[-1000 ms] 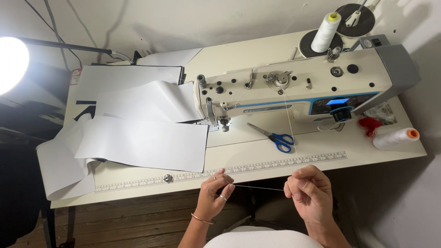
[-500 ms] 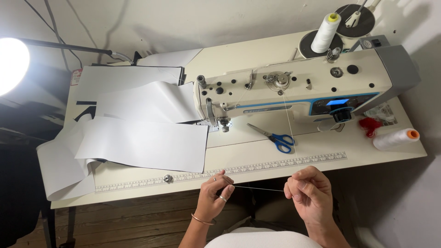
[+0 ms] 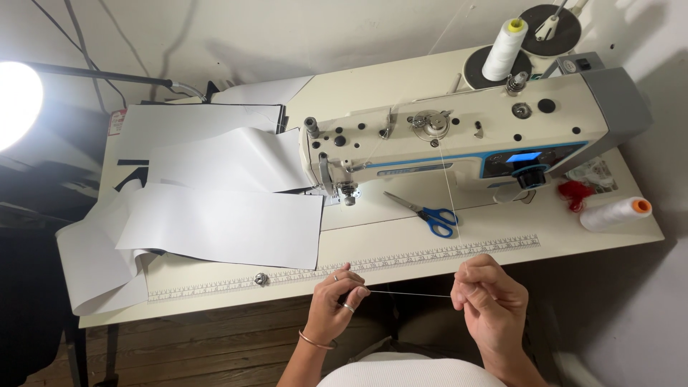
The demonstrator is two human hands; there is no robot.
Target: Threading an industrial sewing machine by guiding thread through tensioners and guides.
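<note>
A: Head view, left to right. Bright lamp (image 3: 16, 104) off the worktop's (image 3: 401, 82) left edge, white fabric panels (image 3: 215, 215) over the left half, one drooping past the left edge.

B: Hands?

A: Both just off the front edge, below the ruler strip (image 3: 344, 271). Left hand (image 3: 337, 304), rings and bracelet, grip narrow, pinching one end of the thread (image 3: 408, 293). Right hand (image 3: 491, 301) curled, grip pinched shut on the other end. Thread taut between them, level, then running up toward the sewing machine (image 3: 459, 143).

B: Anything changed from a second ago?

A: Barely. Hands in the same spots, thread as tight as before; I'd judge it a hold, no progress either way. Fabric unmoved.

B: Rest?

A: Blue-handled scissors (image 3: 426, 213) on the machine bed, white cone of thread (image 3: 505, 46) at the back right corner, orange-capped spool (image 3: 613, 213) lying at the right edge, red scrap (image 3: 573, 193) beside it.
</note>
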